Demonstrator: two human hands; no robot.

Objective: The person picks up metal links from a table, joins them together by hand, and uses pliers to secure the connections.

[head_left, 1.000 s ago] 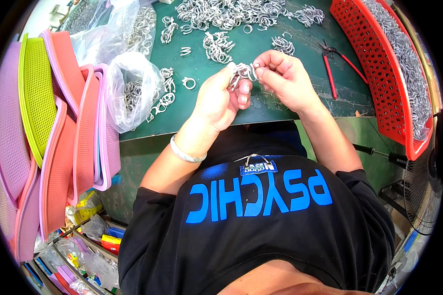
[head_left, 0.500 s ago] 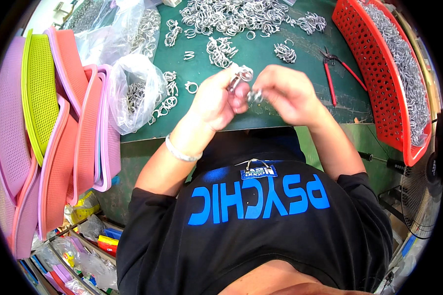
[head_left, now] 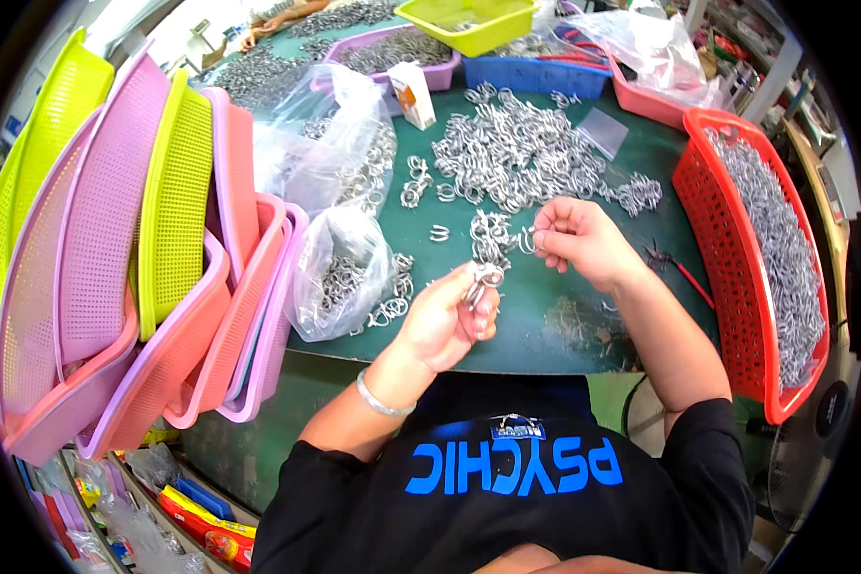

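1. Nearest: my left hand (head_left: 445, 320), pale bangle (head_left: 383, 396) round the wrist. Its fingers curl in and, with the thumb, close on a bunch of silvery rings (head_left: 485, 278); count unclear.
2. Left of it, a clear bag (head_left: 306, 292) holding rings sits near the edge of the green counter (head_left: 536, 335). Past that edge, tilted baskets (head_left: 177, 201) in lilac, salmon and yellow-green crowd together.
3. My right hand (head_left: 588, 251), slightly farther out: thumb and forefinger pinch a silvery open ring (head_left: 527, 240) above the counter. The two hands are apart.
4. To the right, red-handled pliers (head_left: 694, 279) lie beside a red perforated basket (head_left: 727, 268) filled with grey metal pieces.
5. Just beyond the left fingers, a ring cluster (head_left: 491, 232); cannot tell whether the held bunch touches it.
6. Farther, a broad ring heap (head_left: 517, 148) spreads over the counter, with a white-and-orange box (head_left: 412, 94) at its left.
7. Farthest: a lilac basket (head_left: 440, 77) and a blue basket (head_left: 536, 78), a yellow-green basket (head_left: 478, 36) above them.
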